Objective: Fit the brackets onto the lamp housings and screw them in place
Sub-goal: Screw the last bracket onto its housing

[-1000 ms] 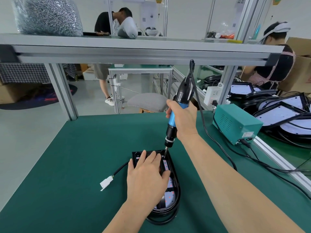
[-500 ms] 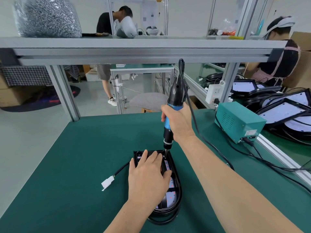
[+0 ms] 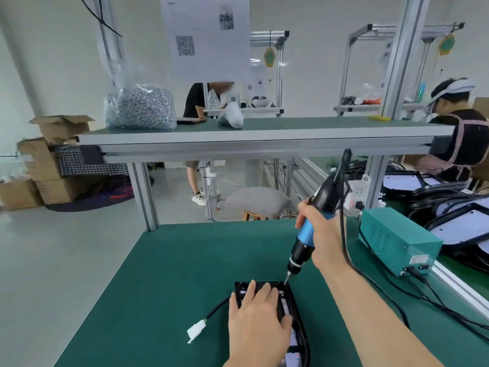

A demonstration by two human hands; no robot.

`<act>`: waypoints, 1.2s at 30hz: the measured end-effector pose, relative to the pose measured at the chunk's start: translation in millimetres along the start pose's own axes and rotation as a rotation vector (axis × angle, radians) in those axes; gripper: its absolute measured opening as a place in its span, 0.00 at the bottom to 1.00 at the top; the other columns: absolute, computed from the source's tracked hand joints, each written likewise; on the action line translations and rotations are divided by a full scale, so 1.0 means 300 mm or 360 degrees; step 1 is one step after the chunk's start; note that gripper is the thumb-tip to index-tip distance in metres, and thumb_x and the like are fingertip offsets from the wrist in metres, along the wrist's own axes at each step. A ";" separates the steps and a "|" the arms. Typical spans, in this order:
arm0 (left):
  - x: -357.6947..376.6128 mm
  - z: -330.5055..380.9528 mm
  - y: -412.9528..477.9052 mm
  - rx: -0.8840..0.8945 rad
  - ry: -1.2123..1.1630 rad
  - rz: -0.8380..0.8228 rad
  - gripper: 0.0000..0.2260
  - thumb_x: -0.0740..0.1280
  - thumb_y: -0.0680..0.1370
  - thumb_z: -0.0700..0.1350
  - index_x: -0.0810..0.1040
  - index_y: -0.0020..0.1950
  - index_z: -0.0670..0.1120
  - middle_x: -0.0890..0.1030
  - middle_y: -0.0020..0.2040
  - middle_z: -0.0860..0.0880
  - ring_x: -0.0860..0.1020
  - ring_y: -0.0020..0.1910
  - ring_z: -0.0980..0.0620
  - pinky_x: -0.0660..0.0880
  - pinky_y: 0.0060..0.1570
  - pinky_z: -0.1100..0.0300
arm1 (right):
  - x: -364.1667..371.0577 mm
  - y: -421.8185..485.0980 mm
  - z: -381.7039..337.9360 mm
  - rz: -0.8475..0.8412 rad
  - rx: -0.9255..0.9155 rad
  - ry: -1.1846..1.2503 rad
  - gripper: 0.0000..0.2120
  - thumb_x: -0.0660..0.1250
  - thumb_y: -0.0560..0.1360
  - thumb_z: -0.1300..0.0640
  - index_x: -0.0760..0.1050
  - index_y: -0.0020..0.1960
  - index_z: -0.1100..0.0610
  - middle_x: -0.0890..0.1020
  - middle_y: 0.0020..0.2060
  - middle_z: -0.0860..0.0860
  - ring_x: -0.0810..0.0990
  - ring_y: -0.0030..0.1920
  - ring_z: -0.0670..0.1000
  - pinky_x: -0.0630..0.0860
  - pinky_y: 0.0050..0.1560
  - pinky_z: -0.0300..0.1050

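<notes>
Leaning further right than a moment ago, the screwdriver (image 3: 305, 234) now slants down to the far right corner of the lamp housing (image 3: 287, 300). That housing lies near the front of the green counter (image 3: 164, 287), with a teal power box (image 3: 397, 239) well off to its right. The left hand (image 3: 258, 321) presses flat on the housing, fingers straight, hiding any bracket. The right hand (image 3: 321, 234) is wrapped round the driver's blue grip. A white connector (image 3: 196, 330) lies left of the housing.
</notes>
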State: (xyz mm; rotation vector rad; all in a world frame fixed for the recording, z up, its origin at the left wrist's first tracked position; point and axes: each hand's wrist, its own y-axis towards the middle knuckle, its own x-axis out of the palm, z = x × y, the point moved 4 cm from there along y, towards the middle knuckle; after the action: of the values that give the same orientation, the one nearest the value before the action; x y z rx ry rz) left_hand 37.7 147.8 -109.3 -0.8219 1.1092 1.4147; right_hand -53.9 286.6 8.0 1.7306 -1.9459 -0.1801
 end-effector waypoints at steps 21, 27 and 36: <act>-0.010 -0.003 -0.004 -0.0056 0.0072 -0.0079 0.27 0.56 0.80 0.61 0.62 0.79 0.56 0.60 0.80 0.60 0.50 0.81 0.55 0.47 0.78 0.44 | -0.708 -0.323 -0.040 0.0961 0.0388 0.0684 0.07 0.68 0.76 0.54 0.74 0.40 0.53 0.75 0.30 0.47 0.73 0.30 0.46 0.72 0.36 0.39; -0.023 0.011 -0.002 -0.0004 0.0232 -0.0113 0.27 0.54 0.81 0.62 0.63 0.79 0.56 0.60 0.80 0.58 0.50 0.81 0.52 0.41 0.78 0.42 | -0.783 -0.407 0.053 0.0991 0.0607 0.0996 0.11 0.69 0.77 0.49 0.74 0.41 0.54 0.73 0.30 0.46 0.72 0.27 0.45 0.71 0.34 0.38; 0.029 0.313 0.094 0.0511 0.0056 -0.0252 0.18 0.65 0.80 0.48 0.76 0.69 0.49 0.75 0.66 0.49 0.71 0.67 0.48 0.66 0.65 0.57 | -0.815 -0.432 0.091 0.0956 0.0640 0.1206 0.11 0.69 0.76 0.47 0.72 0.43 0.54 0.73 0.31 0.45 0.73 0.27 0.44 0.66 0.43 0.40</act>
State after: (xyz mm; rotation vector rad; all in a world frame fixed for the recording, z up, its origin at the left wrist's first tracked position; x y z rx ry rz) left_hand 18.1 240.5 -82.3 -0.6881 1.2308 1.0598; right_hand 58.7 491.3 -142.8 1.0757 -1.8459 0.9870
